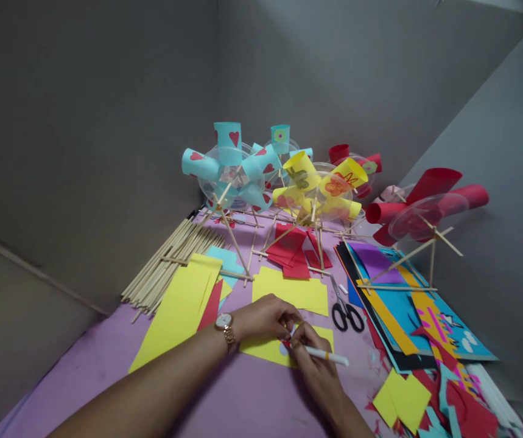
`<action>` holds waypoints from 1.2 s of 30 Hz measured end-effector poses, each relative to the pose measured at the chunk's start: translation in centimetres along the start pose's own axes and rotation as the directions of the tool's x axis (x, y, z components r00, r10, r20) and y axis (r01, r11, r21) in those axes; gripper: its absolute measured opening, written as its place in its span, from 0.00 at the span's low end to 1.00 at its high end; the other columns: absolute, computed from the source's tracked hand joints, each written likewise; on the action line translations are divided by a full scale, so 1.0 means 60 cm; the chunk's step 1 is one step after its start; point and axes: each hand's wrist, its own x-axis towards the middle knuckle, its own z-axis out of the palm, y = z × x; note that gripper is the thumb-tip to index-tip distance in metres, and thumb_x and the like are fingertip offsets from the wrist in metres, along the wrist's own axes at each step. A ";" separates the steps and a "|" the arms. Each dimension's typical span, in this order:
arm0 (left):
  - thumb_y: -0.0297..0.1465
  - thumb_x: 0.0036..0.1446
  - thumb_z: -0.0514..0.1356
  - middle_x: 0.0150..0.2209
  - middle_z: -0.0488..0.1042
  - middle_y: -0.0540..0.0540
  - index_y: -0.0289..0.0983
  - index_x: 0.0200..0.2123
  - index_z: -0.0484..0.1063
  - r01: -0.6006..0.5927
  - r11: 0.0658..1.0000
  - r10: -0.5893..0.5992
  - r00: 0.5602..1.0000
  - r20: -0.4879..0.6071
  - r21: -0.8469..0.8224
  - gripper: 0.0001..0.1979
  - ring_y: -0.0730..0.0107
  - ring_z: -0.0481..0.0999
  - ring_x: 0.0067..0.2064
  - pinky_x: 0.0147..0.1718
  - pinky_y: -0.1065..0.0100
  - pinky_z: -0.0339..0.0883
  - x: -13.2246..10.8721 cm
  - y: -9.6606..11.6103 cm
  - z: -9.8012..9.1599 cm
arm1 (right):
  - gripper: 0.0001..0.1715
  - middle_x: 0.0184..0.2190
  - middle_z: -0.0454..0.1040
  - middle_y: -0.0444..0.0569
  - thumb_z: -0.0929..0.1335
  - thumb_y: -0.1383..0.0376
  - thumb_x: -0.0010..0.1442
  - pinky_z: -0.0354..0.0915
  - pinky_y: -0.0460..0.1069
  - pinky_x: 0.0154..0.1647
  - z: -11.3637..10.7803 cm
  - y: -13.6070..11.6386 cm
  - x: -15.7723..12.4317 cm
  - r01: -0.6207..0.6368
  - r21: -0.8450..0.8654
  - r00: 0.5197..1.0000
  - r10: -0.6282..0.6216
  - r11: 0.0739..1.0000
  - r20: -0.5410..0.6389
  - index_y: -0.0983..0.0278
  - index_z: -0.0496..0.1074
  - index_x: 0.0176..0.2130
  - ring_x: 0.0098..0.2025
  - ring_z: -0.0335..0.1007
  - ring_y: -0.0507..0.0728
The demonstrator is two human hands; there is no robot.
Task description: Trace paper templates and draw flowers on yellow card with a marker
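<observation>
Low in the frame's centre, the left hand (265,316) presses bent fingertips on a small yellow paper sheet (263,351) lying on the purple counter (243,395), seemingly pinning it flat; whether they pinch anything I cannot tell. The right hand (313,359) grips a white orange-banded pen (329,356), tip on the sheet. Black-handled scissors (347,314) lie just right.

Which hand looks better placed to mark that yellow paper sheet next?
Probably the right hand: it holds the white pen over the yellow paper sheet, while the left hand rests on it.
</observation>
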 end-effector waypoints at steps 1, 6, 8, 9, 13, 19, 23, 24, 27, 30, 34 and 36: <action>0.21 0.48 0.63 0.28 0.76 0.52 0.36 0.37 0.77 0.000 1.000 0.000 1.000 0.000 0.001 0.12 0.75 0.72 0.30 0.27 0.77 0.59 0.000 0.000 0.000 | 0.09 0.20 0.59 0.40 0.60 0.63 0.57 0.50 0.47 0.24 0.000 0.001 -0.001 0.000 -0.004 1.000 0.000 1.000 0.006 0.60 0.58 0.26 0.23 0.55 0.53; 0.19 0.47 0.62 0.31 0.77 0.51 0.37 0.39 0.77 0.004 1.000 -0.004 1.000 -0.011 0.006 0.15 0.74 0.73 0.31 0.29 0.76 0.60 0.000 -0.001 0.002 | 0.09 0.21 0.61 0.41 0.60 0.63 0.57 0.52 0.47 0.25 -0.001 0.001 0.000 -0.004 -0.019 0.999 0.005 1.000 0.034 0.60 0.58 0.26 0.24 0.56 0.53; 0.18 0.46 0.61 0.31 0.78 0.51 0.37 0.41 0.76 0.005 1.000 -0.004 1.000 -0.014 0.005 0.17 0.74 0.74 0.32 0.30 0.76 0.61 0.001 -0.002 0.003 | 0.09 0.22 0.61 0.41 0.60 0.63 0.58 0.52 0.47 0.25 -0.001 -0.001 0.001 -0.004 -0.023 0.999 0.005 1.000 0.042 0.60 0.58 0.26 0.24 0.57 0.53; 0.17 0.46 0.61 0.31 0.78 0.51 0.37 0.41 0.76 0.003 1.000 -0.003 1.000 -0.014 0.005 0.18 0.73 0.74 0.32 0.30 0.76 0.61 0.001 -0.003 0.003 | 0.09 0.22 0.62 0.41 0.60 0.63 0.58 0.52 0.47 0.25 -0.001 -0.002 0.001 -0.002 -0.025 0.999 0.004 1.000 0.045 0.60 0.59 0.26 0.24 0.57 0.53; 0.17 0.46 0.61 0.31 0.78 0.52 0.37 0.40 0.77 -0.008 1.000 0.008 1.000 -0.009 0.001 0.18 0.74 0.74 0.31 0.31 0.76 0.61 0.001 -0.006 0.004 | 0.09 0.21 0.60 0.41 0.60 0.62 0.57 0.51 0.47 0.25 -0.001 -0.007 0.000 0.003 -0.029 0.999 -0.002 1.000 0.048 0.60 0.58 0.25 0.24 0.56 0.53; 0.16 0.46 0.60 0.30 0.77 0.51 0.36 0.40 0.76 -0.009 1.000 0.008 1.000 -0.021 -0.001 0.18 0.74 0.74 0.31 0.30 0.76 0.61 0.001 -0.007 0.006 | 0.09 0.21 0.60 0.41 0.61 0.63 0.56 0.51 0.47 0.25 0.000 -0.007 0.000 0.006 -0.029 0.998 -0.005 1.000 0.060 0.60 0.58 0.24 0.24 0.56 0.53; 0.16 0.46 0.60 0.29 0.77 0.52 0.36 0.40 0.76 -0.001 1.000 0.001 1.000 -0.029 -0.001 0.18 0.74 0.74 0.31 0.30 0.76 0.61 0.000 -0.006 0.006 | 0.09 0.21 0.62 0.41 0.61 0.63 0.56 0.52 0.47 0.26 -0.001 -0.007 0.000 0.009 -0.028 0.998 -0.007 1.000 0.069 0.60 0.59 0.24 0.25 0.58 0.54; 0.15 0.46 0.60 0.29 0.77 0.52 0.36 0.41 0.76 0.002 1.000 -0.002 1.000 -0.031 0.000 0.19 0.74 0.74 0.31 0.30 0.76 0.61 0.000 -0.006 0.006 | 0.09 0.21 0.63 0.42 0.60 0.63 0.56 0.52 0.47 0.26 -0.002 -0.007 -0.001 0.010 -0.026 0.997 -0.008 1.000 0.071 0.60 0.59 0.24 0.25 0.58 0.54; 0.16 0.46 0.60 0.30 0.77 0.52 0.37 0.42 0.76 0.009 1.000 -0.009 0.999 -0.034 0.002 0.20 0.74 0.74 0.32 0.31 0.76 0.61 0.000 -0.006 0.007 | 0.09 0.21 0.63 0.42 0.61 0.64 0.55 0.52 0.47 0.26 -0.002 -0.008 0.000 0.015 -0.026 0.997 -0.013 1.000 0.076 0.60 0.59 0.24 0.25 0.59 0.54; 0.16 0.46 0.60 0.30 0.77 0.52 0.37 0.42 0.76 0.015 1.000 -0.015 0.999 -0.036 0.002 0.20 0.74 0.74 0.31 0.31 0.76 0.61 0.000 -0.007 0.007 | 0.09 0.20 0.62 0.41 0.61 0.64 0.55 0.52 0.46 0.25 -0.002 -0.007 0.001 0.023 -0.029 0.997 -0.021 0.999 0.079 0.60 0.59 0.24 0.24 0.58 0.53; 0.16 0.46 0.60 0.31 0.77 0.51 0.37 0.42 0.76 0.015 1.000 -0.015 0.999 -0.039 -0.001 0.20 0.74 0.74 0.33 0.31 0.76 0.62 0.000 -0.007 0.007 | 0.09 0.21 0.62 0.42 0.60 0.64 0.55 0.53 0.47 0.26 -0.001 -0.004 0.001 0.029 -0.035 0.996 -0.026 0.999 0.085 0.60 0.58 0.24 0.24 0.58 0.53; 0.16 0.45 0.60 0.32 0.77 0.51 0.37 0.42 0.76 0.014 1.000 -0.014 0.999 -0.042 -0.001 0.20 0.74 0.74 0.33 0.32 0.76 0.62 0.000 -0.007 0.007 | 0.09 0.21 0.64 0.42 0.60 0.64 0.55 0.53 0.47 0.26 -0.001 -0.003 0.000 0.028 -0.040 0.996 -0.025 0.999 0.088 0.61 0.59 0.24 0.25 0.59 0.54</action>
